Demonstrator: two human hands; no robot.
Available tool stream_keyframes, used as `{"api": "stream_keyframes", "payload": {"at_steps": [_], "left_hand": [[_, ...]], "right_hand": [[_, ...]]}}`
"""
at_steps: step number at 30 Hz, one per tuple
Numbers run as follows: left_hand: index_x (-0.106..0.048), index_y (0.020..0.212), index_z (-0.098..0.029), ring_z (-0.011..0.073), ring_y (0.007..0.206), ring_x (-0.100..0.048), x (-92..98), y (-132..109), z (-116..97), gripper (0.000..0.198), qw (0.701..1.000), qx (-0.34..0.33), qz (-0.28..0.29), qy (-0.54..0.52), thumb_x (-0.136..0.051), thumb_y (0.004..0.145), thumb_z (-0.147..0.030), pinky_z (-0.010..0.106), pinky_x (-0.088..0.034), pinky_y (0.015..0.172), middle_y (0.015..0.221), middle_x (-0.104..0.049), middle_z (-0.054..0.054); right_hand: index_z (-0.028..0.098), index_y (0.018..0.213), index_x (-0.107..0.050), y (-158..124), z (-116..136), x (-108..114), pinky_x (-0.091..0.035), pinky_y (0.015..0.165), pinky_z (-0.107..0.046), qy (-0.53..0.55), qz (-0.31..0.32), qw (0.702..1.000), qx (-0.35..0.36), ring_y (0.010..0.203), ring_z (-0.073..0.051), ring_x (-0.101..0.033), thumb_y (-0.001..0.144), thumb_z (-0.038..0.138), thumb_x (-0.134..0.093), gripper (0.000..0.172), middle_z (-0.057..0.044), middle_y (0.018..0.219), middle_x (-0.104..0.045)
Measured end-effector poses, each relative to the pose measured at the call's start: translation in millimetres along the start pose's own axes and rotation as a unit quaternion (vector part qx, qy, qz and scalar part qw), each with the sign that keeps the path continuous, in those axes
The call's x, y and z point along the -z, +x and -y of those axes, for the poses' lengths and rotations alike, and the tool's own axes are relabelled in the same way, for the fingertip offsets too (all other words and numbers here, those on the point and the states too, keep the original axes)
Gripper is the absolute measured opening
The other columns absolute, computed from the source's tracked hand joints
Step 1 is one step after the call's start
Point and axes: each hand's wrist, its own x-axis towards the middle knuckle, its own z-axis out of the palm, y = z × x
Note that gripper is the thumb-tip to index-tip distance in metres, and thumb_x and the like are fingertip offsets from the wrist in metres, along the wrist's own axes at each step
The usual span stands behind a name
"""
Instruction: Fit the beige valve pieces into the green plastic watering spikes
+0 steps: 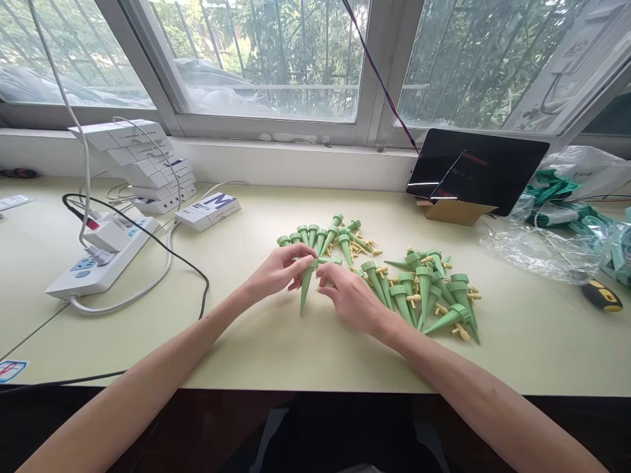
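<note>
Above the table (256,358), a green spike (306,290) points to six o'clock

The left hand (277,270) pinches its top, likely steadying it for the right hand (355,299), fingers curled close, grip unclear. Loose spikes (424,287) lie at three o'clock, presumably for reach.

On my feed, a power strip (89,272) lies on the table's (276,355) left, before stacked boxes (142,172), a single box (208,211) to their right. I log one spike heap (321,236) beyond the left hand (277,270) and right hand (352,294), a second heap (422,282) rightward. Behind the latter, a screen (486,171) rests on a carton (461,213), left of plastic bags (547,253).
</note>
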Motion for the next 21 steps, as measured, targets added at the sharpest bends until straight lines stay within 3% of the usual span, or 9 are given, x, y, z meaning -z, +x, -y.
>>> {"api": "stream_keyframes", "payload": {"at_steps": [8, 21], "left_hand": [[-0.059, 0.103, -0.015, 0.0098, 0.047, -0.057, -5.9, -1.3, -1.1, 0.029, 0.999, -0.006, 0.033, -0.022, -0.053, 0.095, -0.043, 0.023, -0.048, 0.048, 0.066, -0.059, -0.002], [-0.058, 0.102, -0.014, 0.0106, 0.048, -0.061, -11.7, -3.2, -0.1, 0.028, 0.998, -0.017, 0.044, -0.051, -0.057, 0.094, -0.04, 0.024, -0.051, 0.05, 0.068, -0.062, 0.0]], "right_hand": [[0.023, 0.105, -0.047, 1.0, 1.6, 6.0, -0.048, 0.071, -0.027, 0.024, -0.07, 0.997, -0.012, 0.083, -0.016, -0.06, 0.094, 0.011, -0.049, 0.016, -0.003, 0.095, -0.061], [0.022, 0.106, -0.048, 0.8, 0.6, 5.7, -0.047, 0.066, -0.026, 0.021, -0.084, 0.996, -0.011, 0.076, -0.015, -0.06, 0.093, 0.01, -0.049, 0.017, -0.003, 0.094, -0.06]]}}
